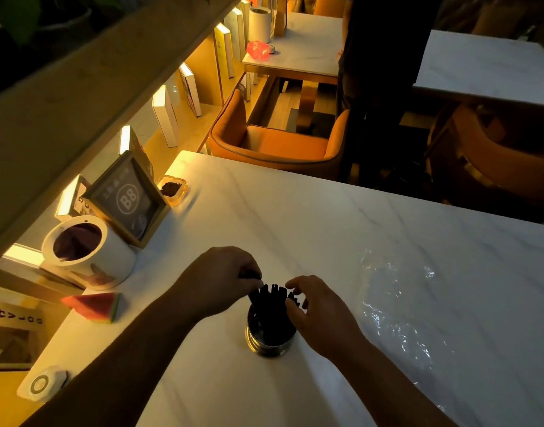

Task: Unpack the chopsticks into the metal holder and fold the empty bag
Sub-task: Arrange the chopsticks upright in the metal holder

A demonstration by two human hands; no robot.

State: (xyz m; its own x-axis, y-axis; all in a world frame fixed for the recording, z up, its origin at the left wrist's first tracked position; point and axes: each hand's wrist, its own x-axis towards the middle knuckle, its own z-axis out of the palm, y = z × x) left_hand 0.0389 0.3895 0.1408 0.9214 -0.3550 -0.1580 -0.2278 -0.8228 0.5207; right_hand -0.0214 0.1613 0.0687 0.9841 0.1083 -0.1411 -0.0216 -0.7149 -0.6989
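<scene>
Head view: marble table (326, 217), orange chair (277, 143) behind, lit shelf (159, 124) alongside.

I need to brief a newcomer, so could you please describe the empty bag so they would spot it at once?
Start at the white marble table, then the metal holder of dark chopsticks. Right of it lies the empty bag, flat, the only clear, crinkled, glinting plastic there.

Both hands, left hand (224, 278) and right hand (318, 309), are crowding the chopsticks (272, 298) in the metal holder (269, 337), closing off its top. The clear bag (397, 306) is lying spread just right. A white canister (89, 252), framed sign (127, 198) and watermelon wedge (93, 306) are lining the table's (295, 217) left edge; the far middle is sitting open.
</scene>
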